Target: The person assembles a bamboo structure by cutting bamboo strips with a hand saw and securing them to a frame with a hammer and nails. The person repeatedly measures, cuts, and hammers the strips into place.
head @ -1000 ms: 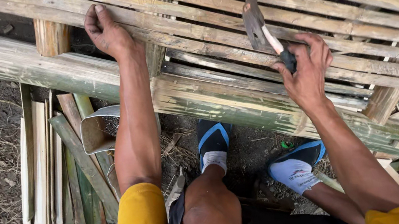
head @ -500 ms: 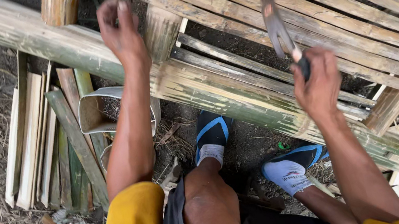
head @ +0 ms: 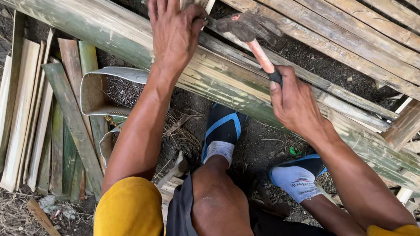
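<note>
Hammer over a bamboo pole, held by two bare hands.

Split bamboo strips [head: 26, 124] lie on the ground at the left. The left hand [head: 173, 25] rests on the thick bamboo pole [head: 112, 29], fingers spread, thumb perhaps pinching a nail. The right hand [head: 293, 102] has its fingers wrapped around the hammer [head: 254, 41]; the handle's long axis runs from near right to far left, head pointing at the thumb.

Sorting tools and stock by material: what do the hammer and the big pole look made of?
Hammer: dark, dull head, likely rusted steel; pale reddish handle, probably wood, with a black grip in the right hand.
Pole: bamboo, greenish, streaked skin, unfinished; left hand rests on it.
</note>
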